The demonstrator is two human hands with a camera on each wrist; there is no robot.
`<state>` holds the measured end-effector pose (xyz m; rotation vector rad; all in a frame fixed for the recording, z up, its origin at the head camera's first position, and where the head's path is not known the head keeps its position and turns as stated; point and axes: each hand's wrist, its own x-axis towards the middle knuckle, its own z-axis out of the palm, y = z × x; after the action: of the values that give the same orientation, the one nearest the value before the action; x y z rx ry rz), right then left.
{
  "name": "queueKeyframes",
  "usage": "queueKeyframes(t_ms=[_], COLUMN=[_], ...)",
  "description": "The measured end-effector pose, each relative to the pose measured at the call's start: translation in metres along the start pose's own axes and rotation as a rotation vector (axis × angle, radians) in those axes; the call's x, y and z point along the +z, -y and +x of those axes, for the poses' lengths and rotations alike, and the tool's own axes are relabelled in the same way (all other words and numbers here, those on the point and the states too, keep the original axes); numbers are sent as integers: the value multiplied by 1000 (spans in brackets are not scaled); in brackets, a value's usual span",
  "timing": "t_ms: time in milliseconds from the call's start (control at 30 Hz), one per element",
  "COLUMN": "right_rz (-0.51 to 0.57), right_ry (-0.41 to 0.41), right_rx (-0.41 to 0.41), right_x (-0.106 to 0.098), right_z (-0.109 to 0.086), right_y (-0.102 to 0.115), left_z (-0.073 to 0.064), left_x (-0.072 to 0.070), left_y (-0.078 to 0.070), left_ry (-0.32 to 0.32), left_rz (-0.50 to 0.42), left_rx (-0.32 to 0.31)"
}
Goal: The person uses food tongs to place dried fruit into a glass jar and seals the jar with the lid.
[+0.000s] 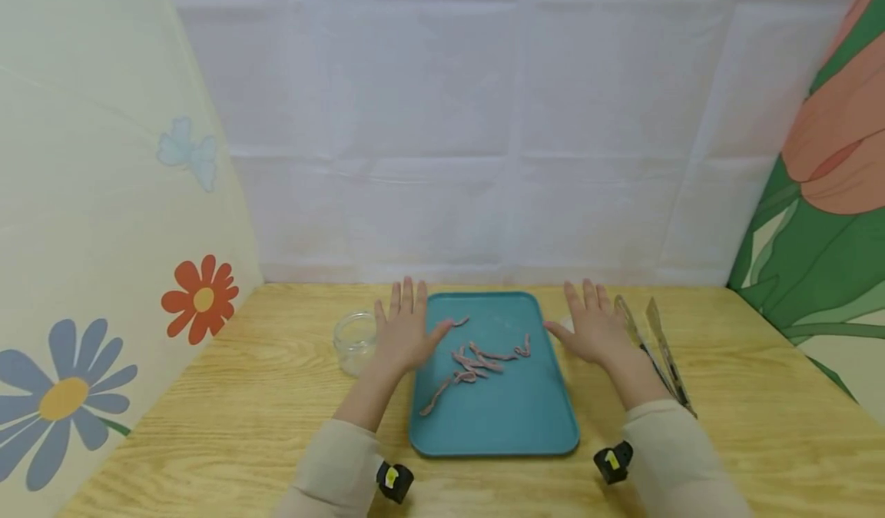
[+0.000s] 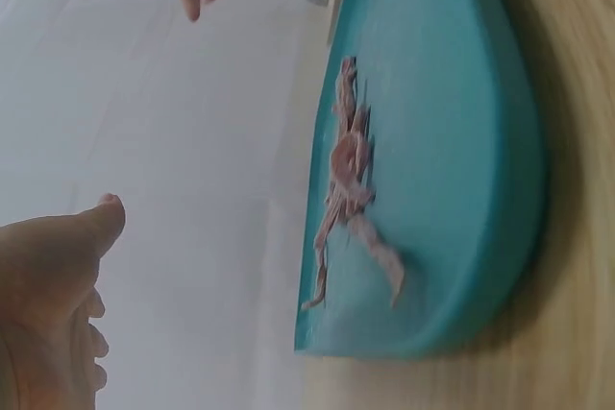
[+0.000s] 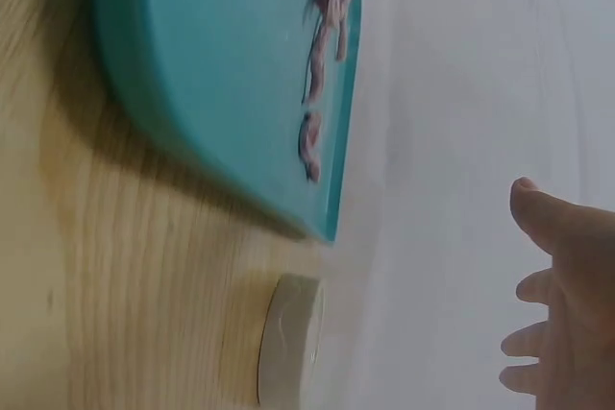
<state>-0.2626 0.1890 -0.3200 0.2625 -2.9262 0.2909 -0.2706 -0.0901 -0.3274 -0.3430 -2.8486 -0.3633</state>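
My left hand is spread flat with straight fingers over the left edge of a teal tray, holding nothing. Past the tray's right edge my right hand is held the same way, its thumb pointing inward. Several thin, pinkish strips that look like raw meat lie loosely on the tray, and the left wrist view shows them bunched in a heap. Both hands appear raised off the table in the wrist views, thumbs apart from the fingers.
A clear glass jar stands left of the tray, partly behind my left hand. A pale round lid lies right of the tray, mostly hidden in the head view. Metal tongs lie beside my right hand. A white sheet hangs behind the wooden table.
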Motion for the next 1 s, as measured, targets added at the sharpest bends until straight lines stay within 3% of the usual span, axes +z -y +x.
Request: queueKeyframes(t_ms=[200,367,667,1000], right_rz=[8,18,57,117], right_ry=[9,-7,54,175], right_rx=[39,105,176,288], right_x=[-9,-11,-10,-10], right_z=[-7,-14,-22,-30], right_y=[-22,-38,-59,-76], left_z=[-4,-9,-18,-28], left_x=[-10,-17,-21,-17], left_y=[23,41,66,87], left_ry=[-42,-53,-91,-29], left_rz=[-67,-110,-196,-367], left_rx=[-16,-68,-134,-214])
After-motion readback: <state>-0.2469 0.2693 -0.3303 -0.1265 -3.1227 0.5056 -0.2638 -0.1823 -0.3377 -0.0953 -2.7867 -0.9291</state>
